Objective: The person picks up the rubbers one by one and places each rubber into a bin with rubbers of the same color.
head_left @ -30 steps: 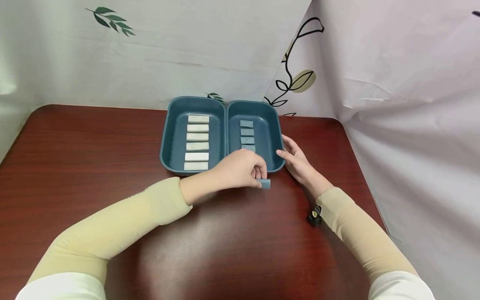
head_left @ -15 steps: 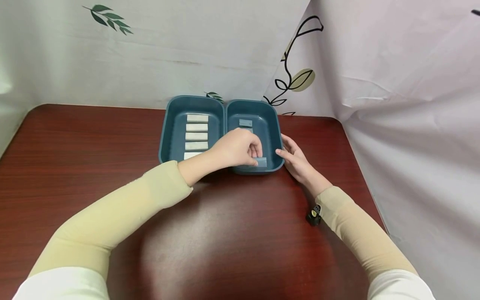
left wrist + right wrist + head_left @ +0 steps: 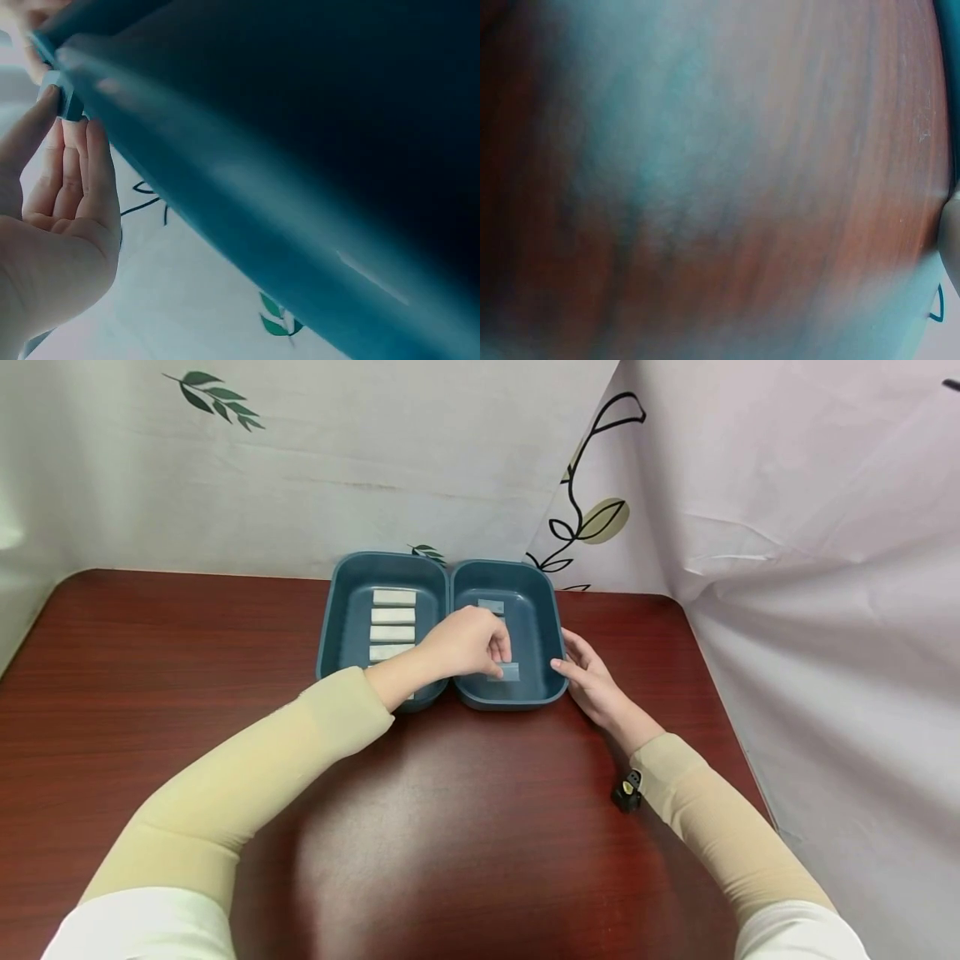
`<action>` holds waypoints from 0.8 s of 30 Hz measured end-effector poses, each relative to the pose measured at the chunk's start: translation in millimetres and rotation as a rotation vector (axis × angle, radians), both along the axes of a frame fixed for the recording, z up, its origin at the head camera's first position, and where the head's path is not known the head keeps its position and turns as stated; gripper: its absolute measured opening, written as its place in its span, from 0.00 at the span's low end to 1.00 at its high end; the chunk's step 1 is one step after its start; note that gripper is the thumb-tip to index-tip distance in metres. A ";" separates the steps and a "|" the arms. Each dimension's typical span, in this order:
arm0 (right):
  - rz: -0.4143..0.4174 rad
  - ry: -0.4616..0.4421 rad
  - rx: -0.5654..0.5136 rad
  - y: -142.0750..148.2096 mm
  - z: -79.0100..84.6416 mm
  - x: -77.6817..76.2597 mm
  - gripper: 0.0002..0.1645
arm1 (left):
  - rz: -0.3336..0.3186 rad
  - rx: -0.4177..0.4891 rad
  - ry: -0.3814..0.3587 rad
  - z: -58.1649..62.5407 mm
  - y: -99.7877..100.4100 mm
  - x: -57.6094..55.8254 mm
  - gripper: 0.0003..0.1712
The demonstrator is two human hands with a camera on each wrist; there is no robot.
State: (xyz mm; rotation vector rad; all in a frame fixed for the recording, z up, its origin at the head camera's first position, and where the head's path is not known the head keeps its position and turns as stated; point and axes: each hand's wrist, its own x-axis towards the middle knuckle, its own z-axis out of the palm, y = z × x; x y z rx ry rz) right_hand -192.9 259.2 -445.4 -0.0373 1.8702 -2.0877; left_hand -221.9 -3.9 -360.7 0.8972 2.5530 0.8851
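My left hand (image 3: 467,639) reaches into the right compartment of a dark blue two-part tray (image 3: 510,703) and pinches a small blue block (image 3: 507,672) between thumb and fingertips. The left wrist view shows the thumb on one face of this block (image 3: 69,97), with the fingers on its other side. Part of a row of similar blue blocks (image 3: 491,607) is hidden behind that hand. At the tray's right side, my right hand (image 3: 595,683) grips the wall, thumb over the rim and fingers outside. Only a bit of a finger (image 3: 951,232) appears in the right wrist view.
Several white blocks (image 3: 393,616) lie in a column in the left compartment, partly covered by my left forearm. The tray stands at the back of a reddish-brown table (image 3: 465,835), against a white patterned cloth (image 3: 300,485). A small black device (image 3: 627,791) is at my right wrist.
My left hand has carried the blue block from in front of the tray over its front rim and into the right compartment, moving away and slightly left. The right hand has stayed put.
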 end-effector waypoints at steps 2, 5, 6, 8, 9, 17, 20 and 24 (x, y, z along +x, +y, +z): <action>0.002 -0.001 0.000 0.3 0.0 0.3 0.41 | 0.002 -0.010 0.005 -3.5 -0.2 -2.1 0.07; 0.005 -0.002 0.000 0.4 0.1 0.3 0.41 | 0.005 -0.023 0.011 -9.3 0.0 -5.2 0.06; 0.004 -0.003 -0.001 0.4 0.1 0.1 0.41 | 0.004 -0.026 0.012 -11.3 0.2 -6.0 0.06; 0.001 -0.005 -0.002 0.5 0.0 -0.3 0.41 | -0.002 -0.031 0.012 -15.4 1.0 -7.3 0.05; -0.002 -0.006 -0.003 0.5 0.0 -0.5 0.41 | -0.006 -0.032 0.012 -17.4 1.5 -7.8 0.05; 0.000 -0.011 0.008 2.6 -0.1 -1.1 0.41 | -0.039 -0.075 0.050 -29.6 6.1 -10.5 0.04; 0.004 -0.008 0.009 2.1 0.3 -1.0 0.41 | -0.047 -0.094 0.056 -31.7 7.5 -11.7 0.04; 0.008 0.000 0.006 1.6 -0.2 -1.0 0.41 | -0.059 -0.116 0.050 -35.2 9.0 -12.7 0.04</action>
